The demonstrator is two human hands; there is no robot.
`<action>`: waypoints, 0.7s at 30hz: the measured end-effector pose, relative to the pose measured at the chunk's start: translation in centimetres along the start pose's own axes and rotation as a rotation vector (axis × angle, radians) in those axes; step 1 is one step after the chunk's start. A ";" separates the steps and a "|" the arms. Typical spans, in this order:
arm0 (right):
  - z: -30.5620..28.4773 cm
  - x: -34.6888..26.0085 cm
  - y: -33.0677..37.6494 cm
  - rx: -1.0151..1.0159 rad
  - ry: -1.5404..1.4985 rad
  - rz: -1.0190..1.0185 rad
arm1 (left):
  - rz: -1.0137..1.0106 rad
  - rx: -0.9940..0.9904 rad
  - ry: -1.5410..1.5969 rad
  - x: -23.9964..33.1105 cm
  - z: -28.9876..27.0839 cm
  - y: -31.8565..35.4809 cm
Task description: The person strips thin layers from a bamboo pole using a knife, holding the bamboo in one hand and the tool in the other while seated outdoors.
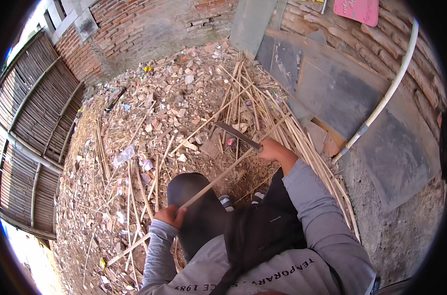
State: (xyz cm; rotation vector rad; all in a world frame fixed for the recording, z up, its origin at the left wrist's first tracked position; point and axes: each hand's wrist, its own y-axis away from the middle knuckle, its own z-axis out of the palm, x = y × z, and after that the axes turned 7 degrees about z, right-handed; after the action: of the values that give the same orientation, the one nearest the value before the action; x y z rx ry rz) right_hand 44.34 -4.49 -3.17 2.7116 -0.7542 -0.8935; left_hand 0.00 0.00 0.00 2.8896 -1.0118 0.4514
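My left hand is closed round a long bamboo strip, next to my left knee. The strip slants from the lower left up to the right, past my right hand. That hand grips a machete whose dark blade points up and left, with a bent, hook-like tip. Its handle is mostly hidden in my fingers. Near my right fist the machete and the strip cross; I cannot tell whether the blade touches the strip.
Bamboo strips lie piled ahead and along my right side. Brick rubble and litter cover the ground. Dark sheets and a pale pole lean against the right wall. A bamboo fence stands left, a brick wall behind.
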 end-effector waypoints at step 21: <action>0.6 -1.4 1.1 0.007 0.176 -0.176 | -0.008 0.003 0.132 0.4 -0.1 -0.2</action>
State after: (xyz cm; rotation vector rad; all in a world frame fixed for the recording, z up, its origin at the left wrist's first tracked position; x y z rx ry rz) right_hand 42.61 -4.71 -2.61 2.8500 -0.4912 -0.6735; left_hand 0.39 -0.06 0.23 2.8216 -0.9794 0.6335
